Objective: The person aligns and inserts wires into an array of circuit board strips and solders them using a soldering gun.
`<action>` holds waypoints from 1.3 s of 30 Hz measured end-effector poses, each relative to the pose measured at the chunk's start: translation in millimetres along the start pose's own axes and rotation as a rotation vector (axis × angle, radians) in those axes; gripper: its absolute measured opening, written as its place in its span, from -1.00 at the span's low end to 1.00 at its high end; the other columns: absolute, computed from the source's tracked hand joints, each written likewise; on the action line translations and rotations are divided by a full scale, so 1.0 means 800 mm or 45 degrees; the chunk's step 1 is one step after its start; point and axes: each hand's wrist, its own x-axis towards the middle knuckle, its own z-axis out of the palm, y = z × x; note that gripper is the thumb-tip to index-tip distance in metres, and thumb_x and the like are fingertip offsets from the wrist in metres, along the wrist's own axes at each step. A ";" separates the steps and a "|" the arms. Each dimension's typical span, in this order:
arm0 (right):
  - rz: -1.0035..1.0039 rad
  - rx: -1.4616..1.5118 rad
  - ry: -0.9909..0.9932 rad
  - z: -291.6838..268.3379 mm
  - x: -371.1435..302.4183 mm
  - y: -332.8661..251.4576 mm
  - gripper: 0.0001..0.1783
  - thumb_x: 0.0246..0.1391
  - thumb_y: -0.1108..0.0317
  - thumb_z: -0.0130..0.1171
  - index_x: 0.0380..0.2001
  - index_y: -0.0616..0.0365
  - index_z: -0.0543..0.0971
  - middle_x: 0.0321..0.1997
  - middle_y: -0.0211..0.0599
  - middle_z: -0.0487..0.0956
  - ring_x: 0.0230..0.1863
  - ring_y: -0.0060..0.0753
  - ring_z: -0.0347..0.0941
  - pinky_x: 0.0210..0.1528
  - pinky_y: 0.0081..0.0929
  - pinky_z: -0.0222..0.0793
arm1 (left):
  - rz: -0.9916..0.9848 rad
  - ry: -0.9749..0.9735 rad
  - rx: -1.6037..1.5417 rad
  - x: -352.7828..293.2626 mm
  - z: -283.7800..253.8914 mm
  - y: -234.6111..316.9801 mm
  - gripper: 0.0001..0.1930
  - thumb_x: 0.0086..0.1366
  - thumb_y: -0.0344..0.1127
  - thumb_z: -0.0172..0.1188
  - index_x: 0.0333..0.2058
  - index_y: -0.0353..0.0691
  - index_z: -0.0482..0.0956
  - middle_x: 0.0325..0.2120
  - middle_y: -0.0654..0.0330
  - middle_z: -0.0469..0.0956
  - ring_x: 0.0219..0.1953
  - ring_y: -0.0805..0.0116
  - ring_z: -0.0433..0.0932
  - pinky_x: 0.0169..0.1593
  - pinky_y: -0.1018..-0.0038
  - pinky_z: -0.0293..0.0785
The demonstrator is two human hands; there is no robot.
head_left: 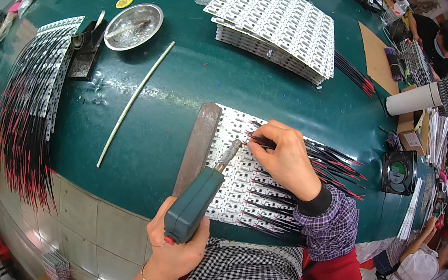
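My left hand (174,256) is wrapped round the handle of a dark green soldering gun (194,203). Its metal tip points up and right, close to the fingertips of my right hand (287,160). Those fingers pinch a thin black-and-red wire against a white circuit board panel (224,203); the wire's end is partly hidden. Rows of black wires with red ends (333,162) lie across the panel and stick out past its right side, some under my right wrist. A brown bar (197,144) lies along the panel's left edge.
A tall stack of white panels (276,24) stands at the back right. Wired panels (31,110) hang over the table's left edge. Behind are a metal dish (154,29), a black holder (85,59) and a pale stick (136,103). A small fan (397,173) sits right. Two people are beyond.
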 end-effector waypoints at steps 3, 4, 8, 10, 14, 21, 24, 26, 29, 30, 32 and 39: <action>0.005 0.000 -0.002 -0.003 -0.002 0.004 -0.87 0.04 0.50 0.34 -0.36 0.36 0.64 -0.36 -0.02 0.61 -0.42 0.01 0.58 -0.32 -0.22 0.47 | -0.006 0.018 -0.029 -0.004 0.003 -0.002 -0.78 0.06 -0.60 0.36 -0.26 -0.39 0.63 -0.37 0.09 0.58 -0.44 0.36 0.57 -0.38 0.48 0.47; -0.002 0.011 -0.009 -0.004 -0.001 -0.001 -0.87 0.04 0.50 0.34 -0.36 0.36 0.64 -0.36 -0.02 0.61 -0.42 0.01 0.58 -0.32 -0.22 0.47 | -0.070 0.054 -0.070 -0.011 -0.002 -0.002 -0.76 0.06 -0.60 0.37 -0.24 -0.41 0.63 -0.34 0.08 0.60 -0.42 0.37 0.58 -0.35 0.48 0.48; -0.116 0.020 -0.054 -0.016 -0.005 -0.004 -0.88 0.13 0.51 0.30 -0.28 0.34 0.64 -0.33 -0.07 0.56 -0.40 -0.03 0.52 -0.32 -0.24 0.42 | -0.099 0.153 -0.156 -0.017 -0.004 -0.003 -0.71 0.06 -0.58 0.41 -0.20 -0.46 0.62 -0.29 0.08 0.64 -0.35 0.40 0.61 -0.28 0.49 0.52; -0.271 0.017 0.003 -0.018 -0.011 -0.006 -0.89 0.16 0.51 0.28 -0.25 0.33 0.63 -0.33 -0.09 0.55 -0.39 -0.05 0.51 -0.32 -0.24 0.41 | -0.131 0.153 -0.179 -0.019 -0.004 -0.006 -0.70 0.06 -0.58 0.41 -0.19 -0.46 0.62 -0.29 0.08 0.64 -0.34 0.39 0.62 -0.26 0.49 0.53; -0.176 -0.018 0.109 -0.017 -0.023 -0.028 -0.89 0.15 0.57 0.27 -0.23 0.30 0.63 -0.34 -0.11 0.53 -0.34 -0.08 0.52 -0.29 -0.27 0.42 | -0.043 0.172 -0.148 -0.022 -0.006 -0.009 -0.69 0.05 -0.58 0.42 -0.18 -0.46 0.62 -0.29 0.08 0.64 -0.33 0.39 0.61 -0.25 0.50 0.53; -0.071 0.040 0.075 0.010 -0.026 -0.009 -0.88 0.05 0.57 0.33 -0.33 0.29 0.60 -0.33 -0.13 0.56 -0.45 -0.19 0.59 -0.41 -0.34 0.48 | 0.028 0.108 -0.086 -0.018 -0.008 -0.009 -0.72 0.05 -0.61 0.38 -0.22 -0.45 0.61 -0.33 0.10 0.60 -0.39 0.38 0.58 -0.31 0.48 0.49; -0.060 -0.015 0.053 0.012 -0.025 -0.008 -0.88 0.04 0.56 0.35 -0.34 0.29 0.60 -0.34 -0.15 0.56 -0.49 -0.21 0.56 -0.43 -0.33 0.46 | 0.044 0.079 -0.113 -0.016 -0.006 -0.015 -0.73 0.04 -0.62 0.36 -0.22 -0.43 0.62 -0.34 0.08 0.58 -0.41 0.35 0.58 -0.33 0.46 0.48; -0.075 -0.054 0.047 0.011 -0.025 -0.011 -0.88 0.04 0.55 0.35 -0.34 0.29 0.61 -0.34 -0.16 0.56 -0.53 -0.23 0.53 -0.44 -0.32 0.44 | 0.079 0.069 -0.102 -0.015 -0.004 -0.014 -0.73 0.04 -0.63 0.35 -0.22 -0.41 0.62 -0.34 0.07 0.58 -0.41 0.32 0.57 -0.34 0.45 0.47; -0.084 -0.052 0.050 0.012 -0.026 -0.011 -0.88 0.04 0.55 0.35 -0.34 0.28 0.61 -0.34 -0.17 0.56 -0.53 -0.25 0.54 -0.43 -0.32 0.44 | 0.076 0.061 -0.063 -0.016 -0.005 -0.013 -0.74 0.05 -0.63 0.35 -0.22 -0.40 0.63 -0.33 0.07 0.58 -0.40 0.32 0.57 -0.33 0.45 0.47; -0.083 -0.053 0.051 0.011 -0.025 -0.012 -0.88 0.04 0.55 0.35 -0.34 0.28 0.61 -0.34 -0.17 0.56 -0.53 -0.25 0.54 -0.43 -0.32 0.44 | 0.077 0.060 -0.063 -0.016 -0.005 -0.013 -0.74 0.05 -0.63 0.35 -0.22 -0.40 0.63 -0.33 0.07 0.58 -0.40 0.32 0.57 -0.33 0.45 0.47; -0.078 -0.076 0.035 0.011 -0.025 -0.013 -0.89 0.06 0.54 0.35 -0.33 0.28 0.62 -0.33 -0.14 0.56 -0.49 -0.16 0.56 -0.40 -0.28 0.44 | 0.056 0.031 -0.049 -0.016 -0.006 -0.014 -0.74 0.05 -0.63 0.35 -0.22 -0.41 0.62 -0.33 0.07 0.57 -0.40 0.32 0.57 -0.33 0.45 0.47; -0.083 -0.038 0.037 0.006 -0.026 -0.009 -0.91 0.11 0.49 0.33 -0.33 0.29 0.63 -0.35 -0.08 0.62 -0.40 0.05 0.58 -0.33 -0.20 0.46 | -0.013 0.145 -0.171 -0.019 -0.005 -0.010 -0.74 0.05 -0.63 0.35 -0.23 -0.42 0.62 -0.34 0.08 0.57 -0.41 0.34 0.56 -0.35 0.47 0.45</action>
